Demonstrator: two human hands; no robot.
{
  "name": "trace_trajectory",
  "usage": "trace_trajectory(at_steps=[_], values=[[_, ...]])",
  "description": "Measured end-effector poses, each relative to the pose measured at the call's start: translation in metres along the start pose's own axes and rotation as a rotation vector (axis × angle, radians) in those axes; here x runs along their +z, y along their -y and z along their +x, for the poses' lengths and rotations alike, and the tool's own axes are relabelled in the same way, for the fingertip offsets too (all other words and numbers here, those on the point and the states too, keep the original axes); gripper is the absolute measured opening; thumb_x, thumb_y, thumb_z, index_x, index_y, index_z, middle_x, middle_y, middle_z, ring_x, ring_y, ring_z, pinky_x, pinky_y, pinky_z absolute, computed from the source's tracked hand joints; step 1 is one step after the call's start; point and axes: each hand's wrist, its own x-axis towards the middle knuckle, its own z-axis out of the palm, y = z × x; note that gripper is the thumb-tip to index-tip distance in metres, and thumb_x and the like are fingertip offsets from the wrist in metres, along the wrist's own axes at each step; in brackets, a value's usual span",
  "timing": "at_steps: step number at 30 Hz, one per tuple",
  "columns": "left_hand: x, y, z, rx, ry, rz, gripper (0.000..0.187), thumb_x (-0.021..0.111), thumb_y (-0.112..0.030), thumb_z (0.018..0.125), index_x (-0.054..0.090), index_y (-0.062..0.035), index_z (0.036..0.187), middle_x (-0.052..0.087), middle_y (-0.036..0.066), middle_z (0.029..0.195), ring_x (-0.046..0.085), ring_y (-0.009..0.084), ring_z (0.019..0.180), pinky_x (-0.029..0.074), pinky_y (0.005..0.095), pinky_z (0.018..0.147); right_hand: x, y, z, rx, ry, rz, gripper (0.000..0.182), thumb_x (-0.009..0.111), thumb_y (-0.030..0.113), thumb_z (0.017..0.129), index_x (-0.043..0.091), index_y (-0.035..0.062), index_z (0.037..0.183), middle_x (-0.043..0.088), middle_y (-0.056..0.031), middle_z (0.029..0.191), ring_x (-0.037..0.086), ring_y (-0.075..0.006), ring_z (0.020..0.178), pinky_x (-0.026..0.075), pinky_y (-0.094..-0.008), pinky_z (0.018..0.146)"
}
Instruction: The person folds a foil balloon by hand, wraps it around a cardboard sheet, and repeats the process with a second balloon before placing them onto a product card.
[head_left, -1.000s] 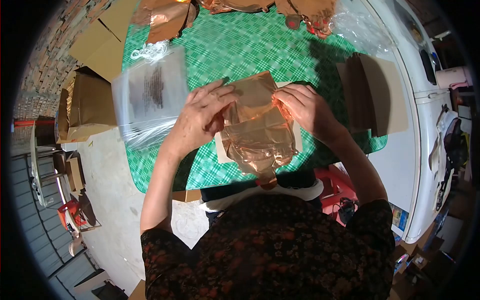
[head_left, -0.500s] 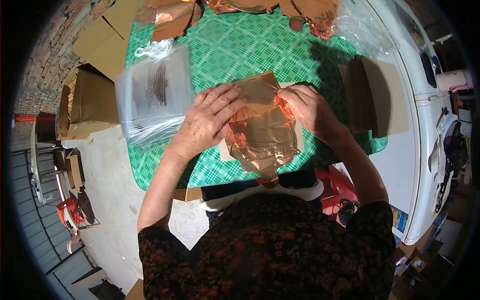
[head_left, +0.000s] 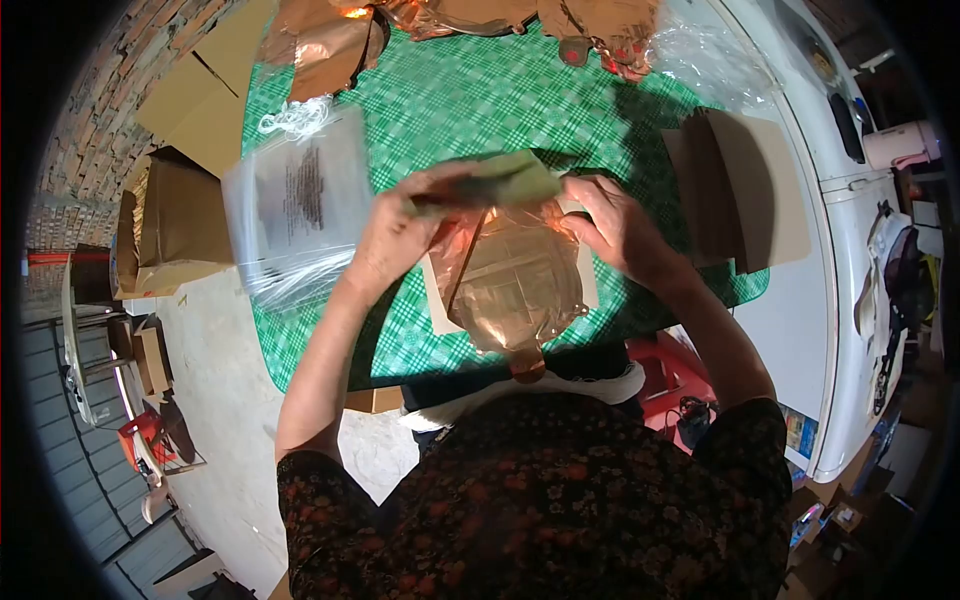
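Note:
A copper-coloured foil balloon (head_left: 520, 285) lies in front of me over a pale card sheet (head_left: 440, 318), its narrow tab pointing toward my body. My left hand (head_left: 400, 225) grips the far end of the foil on the left; its fingers are partly blurred. At the far edge, a folded flap (head_left: 520, 182) of the foil is raised and smeared by motion. On the right, my right hand (head_left: 612, 220) pinches the balloon's upper right edge between thumb and fingers.
Clear plastic bags (head_left: 305, 205) with white string (head_left: 297, 118) lie left on the green checked tablecloth (head_left: 460, 90). More copper foil (head_left: 480, 15) and clear film (head_left: 715, 65) sit at the back. Cardboard sheets (head_left: 770, 190) stack on the right; an open carton (head_left: 185, 220) stands left.
The far end of the foil has been lifted and folds over in a blur. My left hand has turned and moved slightly left. The near part of the foil lies flatter.

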Motion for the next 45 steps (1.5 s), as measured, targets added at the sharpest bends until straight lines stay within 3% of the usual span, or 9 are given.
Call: trace_trajectory(at_steps=[1, 2, 8, 13, 16, 19, 23, 32, 45], values=[[-0.004, -0.003, 0.000, -0.246, 0.018, -0.148, 0.030, 0.067, -0.017, 0.109, 0.074, 0.0051, 0.128, 0.078, 0.002, 0.108, 0.069, 0.0093, 0.099, 0.056, 0.0320, 0.090, 0.001, 0.000, 0.000, -0.015, -0.008, 0.004, 0.044, 0.076, -0.001, 0.091, 0.063, 0.0031, 0.133, 0.070, -0.0157, 0.129, 0.067, -0.0384, 0.116, 0.055, -0.0458, 0.100], [-0.001, 0.008, 0.003, -0.096, -0.096, -0.208, 0.040, 0.062, -0.031, 0.116, 0.077, 0.0064, 0.116, 0.071, -0.005, 0.094, 0.056, 0.0011, 0.086, 0.050, 0.0247, 0.073, 0.002, -0.001, 0.000, -0.031, -0.015, 0.008, 0.045, 0.077, 0.000, 0.091, 0.063, 0.0030, 0.133, 0.070, -0.0159, 0.129, 0.067, -0.0384, 0.116, 0.055, -0.0460, 0.100], [-0.013, 0.032, 0.049, -0.277, -0.256, -0.571, 0.034, 0.071, -0.035, 0.110, 0.074, -0.0018, 0.115, 0.071, -0.004, 0.091, 0.059, 0.0034, 0.080, 0.046, 0.0217, 0.069, 0.005, -0.004, -0.007, -0.067, -0.017, -0.052, 0.051, 0.081, 0.003, 0.090, 0.063, 0.0026, 0.137, 0.070, -0.0156, 0.132, 0.067, -0.0354, 0.123, 0.055, -0.0432, 0.103], [-0.016, 0.035, 0.055, -0.205, -0.425, -0.335, 0.061, 0.075, -0.037, 0.106, 0.057, 0.0052, 0.146, 0.071, 0.017, 0.121, 0.068, 0.0171, 0.111, 0.055, 0.0329, 0.093, 0.005, 0.004, -0.010, -0.056, -0.005, -0.092, 0.057, 0.084, 0.006, 0.088, 0.062, 0.0019, 0.140, 0.068, -0.0157, 0.139, 0.064, -0.0361, 0.131, 0.049, -0.0466, 0.112], [-0.004, 0.033, 0.046, 0.030, -0.666, 0.129, 0.067, 0.075, -0.031, 0.103, 0.052, 0.0079, 0.153, 0.050, 0.030, 0.160, 0.052, 0.0393, 0.147, 0.043, 0.0473, 0.120, 0.005, 0.006, -0.010, -0.069, -0.002, -0.109, 0.061, 0.086, 0.008, 0.087, 0.061, 0.0003, 0.141, 0.065, -0.0171, 0.143, 0.061, -0.0365, 0.137, 0.048, -0.0469, 0.113], [0.002, 0.014, 0.026, 0.330, -0.486, 0.526, 0.063, 0.077, -0.027, 0.100, 0.058, 0.0010, 0.152, 0.052, 0.029, 0.158, 0.050, 0.0458, 0.148, 0.041, 0.0522, 0.122, 0.005, 0.011, -0.012, -0.070, -0.023, -0.156, 0.065, 0.088, 0.011, 0.085, 0.060, -0.0012, 0.142, 0.062, -0.0186, 0.147, 0.055, -0.0378, 0.143, 0.046, -0.0470, 0.114], [0.019, -0.008, 0.018, 0.517, -0.240, 0.617, 0.050, 0.075, -0.019, 0.097, 0.067, -0.0071, 0.145, 0.061, 0.017, 0.154, 0.050, 0.0393, 0.151, 0.040, 0.0528, 0.122, 0.006, 0.029, -0.023, -0.021, -0.107, -0.331, 0.068, 0.089, 0.017, 0.084, 0.059, -0.0020, 0.142, 0.059, -0.0181, 0.147, 0.051, -0.0406, 0.144, 0.043, -0.0499, 0.116], [0.045, -0.017, 0.029, 0.660, -0.014, 0.599, 0.054, 0.074, -0.008, 0.079, 0.073, -0.0109, 0.134, 0.066, 0.010, 0.144, 0.053, 0.0335, 0.148, 0.039, 0.0539, 0.122, 0.029, 0.055, -0.045, 0.146, -0.252, -0.505, 0.058, 0.089, 0.017, 0.081, 0.062, 0.0031, 0.131, 0.060, -0.0119, 0.127, 0.055, -0.0360, 0.126, 0.041, -0.0524, 0.106], [0.061, -0.015, 0.034, 0.709, 0.025, 0.641, 0.038, 0.079, -0.015, 0.089, 0.078, -0.0104, 0.126, 0.071, 0.009, 0.130, 0.058, 0.0327, 0.141, 0.044, 0.0516, 0.118, 0.046, 0.070, -0.043, 0.243, -0.384, -0.443, 0.040, 0.081, 0.008, 0.085, 0.065, 0.0048, 0.122, 0.062, -0.0101, 0.119, 0.057, -0.0335, 0.118, 0.039, -0.0502, 0.106]])
